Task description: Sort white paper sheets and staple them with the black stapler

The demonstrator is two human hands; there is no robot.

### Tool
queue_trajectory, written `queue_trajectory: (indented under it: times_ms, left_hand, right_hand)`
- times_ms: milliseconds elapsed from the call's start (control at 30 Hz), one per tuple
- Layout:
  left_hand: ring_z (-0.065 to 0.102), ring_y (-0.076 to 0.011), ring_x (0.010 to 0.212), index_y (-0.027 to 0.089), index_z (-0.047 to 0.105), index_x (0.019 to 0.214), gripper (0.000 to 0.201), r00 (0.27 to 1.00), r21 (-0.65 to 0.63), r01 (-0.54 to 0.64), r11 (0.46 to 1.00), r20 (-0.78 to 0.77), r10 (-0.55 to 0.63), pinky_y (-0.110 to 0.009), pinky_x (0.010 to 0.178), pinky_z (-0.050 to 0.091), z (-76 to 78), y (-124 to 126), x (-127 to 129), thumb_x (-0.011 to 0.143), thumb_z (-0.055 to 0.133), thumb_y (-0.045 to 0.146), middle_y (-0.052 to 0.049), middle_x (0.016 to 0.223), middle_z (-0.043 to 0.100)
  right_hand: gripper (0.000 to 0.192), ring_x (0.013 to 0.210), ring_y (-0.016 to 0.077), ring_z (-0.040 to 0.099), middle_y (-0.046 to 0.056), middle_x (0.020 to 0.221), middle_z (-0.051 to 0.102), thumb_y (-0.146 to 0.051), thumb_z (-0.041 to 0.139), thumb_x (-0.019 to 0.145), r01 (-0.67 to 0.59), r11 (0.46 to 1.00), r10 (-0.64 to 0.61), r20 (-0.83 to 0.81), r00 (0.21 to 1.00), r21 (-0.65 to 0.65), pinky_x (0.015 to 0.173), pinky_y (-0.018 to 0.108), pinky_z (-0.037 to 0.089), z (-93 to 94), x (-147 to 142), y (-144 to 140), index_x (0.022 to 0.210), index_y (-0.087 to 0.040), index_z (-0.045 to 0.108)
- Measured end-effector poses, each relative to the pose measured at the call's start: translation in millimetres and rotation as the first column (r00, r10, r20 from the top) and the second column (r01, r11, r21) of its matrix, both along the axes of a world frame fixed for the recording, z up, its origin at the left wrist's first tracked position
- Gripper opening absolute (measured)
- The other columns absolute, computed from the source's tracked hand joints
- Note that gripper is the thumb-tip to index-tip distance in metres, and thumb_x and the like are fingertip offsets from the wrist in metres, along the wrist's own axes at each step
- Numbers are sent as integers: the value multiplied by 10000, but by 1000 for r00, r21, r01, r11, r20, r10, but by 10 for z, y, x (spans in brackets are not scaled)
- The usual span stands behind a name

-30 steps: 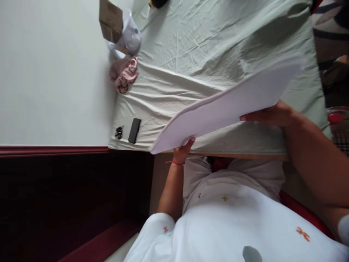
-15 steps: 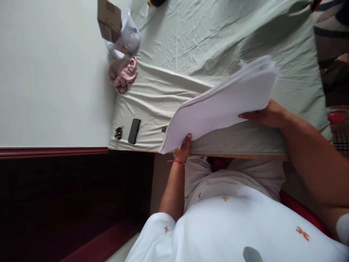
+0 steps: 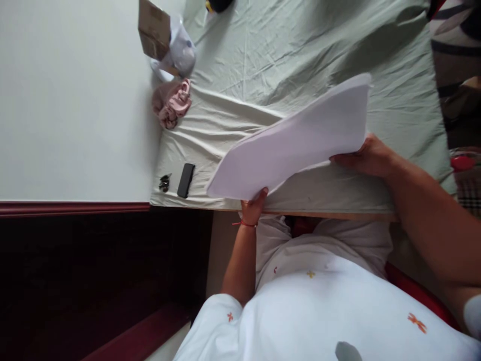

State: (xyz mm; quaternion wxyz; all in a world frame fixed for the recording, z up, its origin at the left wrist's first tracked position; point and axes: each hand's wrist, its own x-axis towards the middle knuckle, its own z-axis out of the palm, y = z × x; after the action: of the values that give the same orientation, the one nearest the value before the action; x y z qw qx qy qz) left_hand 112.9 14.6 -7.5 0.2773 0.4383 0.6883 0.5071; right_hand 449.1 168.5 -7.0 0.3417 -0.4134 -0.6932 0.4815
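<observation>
Sheaf of white paper (image 3: 296,143), held tilted above the near edge of a bed covered in a pale green sheet (image 3: 293,50); left hand (image 3: 253,205) closed in a grip on its lower corner, right hand (image 3: 363,158) closed on its right edge. Beside it on the sheet, left: black phone (image 3: 185,180), small dark keys (image 3: 164,183). Farther, by the wall: pink cloth bundle (image 3: 171,103), cardboard box (image 3: 153,29), white bag (image 3: 182,47); the paper hides the sheet beneath it.

Matt white paper sheets (image 3: 300,143); creased pale-green cloth bedsheet (image 3: 285,55); glossy black phone (image 3: 185,180)
</observation>
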Motion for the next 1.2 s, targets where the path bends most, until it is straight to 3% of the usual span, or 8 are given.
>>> queue_trajectory:
  times_ms: [167,400,500,567,667,833,1000,1200]
  left_hand:
    - [720,-328,1274,225,779,1076,520,1000,-58,-5,998,-5,5,-541,1234,505,3,4,4,783,861,647,-146,1220,810]
    - [720,-343,1286,211,761,1129,624,999,-55,-36,998,26,37,-543,1213,526,76,-7,50,762,844,709,-163,1181,802]
    - [797,-281,866,233,731,1137,628,990,-142,30,989,143,-10,-465,844,699,145,-47,52,739,874,698,-89,972,803]
    - [719,-223,602,237,714,1111,620,969,-215,98,972,243,-44,-381,532,642,187,-67,48,720,899,682,-41,808,760]
    - [631,-189,486,236,700,992,548,945,-267,173,948,318,-83,-317,349,480,234,-73,38,727,900,672,-25,682,695]
    - [589,-142,447,262,672,998,524,928,-289,203,936,363,-89,-262,287,324,293,-46,24,717,922,627,-13,733,697]
    - [486,-88,385,236,692,955,525,908,-249,160,955,416,-44,-240,274,291,352,-22,21,671,962,585,23,679,668]
    - [510,-61,400,184,625,885,577,874,-232,187,955,482,-54,-175,335,261,431,-26,22,653,946,604,8,675,705]
  right_hand:
    - [293,924,336,694,77,955,790,-482,822,699,-40,999,39,48,998,33,936,495,554,15,-14,-10,923,-306,753]
    - [426,687,189,533,19,697,588,-620,781,782,-71,996,73,28,997,-47,676,343,434,190,-16,-71,736,-207,688]
    - [503,661,149,480,0,675,546,-670,817,771,-91,983,81,-68,994,-160,615,299,375,250,1,-89,712,-190,679]
    - [550,661,139,485,4,680,568,-698,849,747,-109,965,82,-119,990,-239,593,284,366,272,16,-91,711,-173,692]
    - [560,690,146,567,20,757,677,-699,882,737,-130,931,62,-204,977,-342,610,267,429,278,42,-82,832,-157,774]
    - [462,812,184,698,60,982,806,-564,924,775,-168,879,7,-341,940,-446,728,280,551,229,81,-43,1044,-198,836]
    - [398,796,196,692,59,937,810,-474,982,671,-147,848,-27,-317,948,-510,772,329,595,181,72,-8,897,-183,834]
    - [315,742,177,662,30,874,791,-407,963,642,-49,881,-122,-326,937,-470,748,328,585,193,38,-1,846,-212,824]
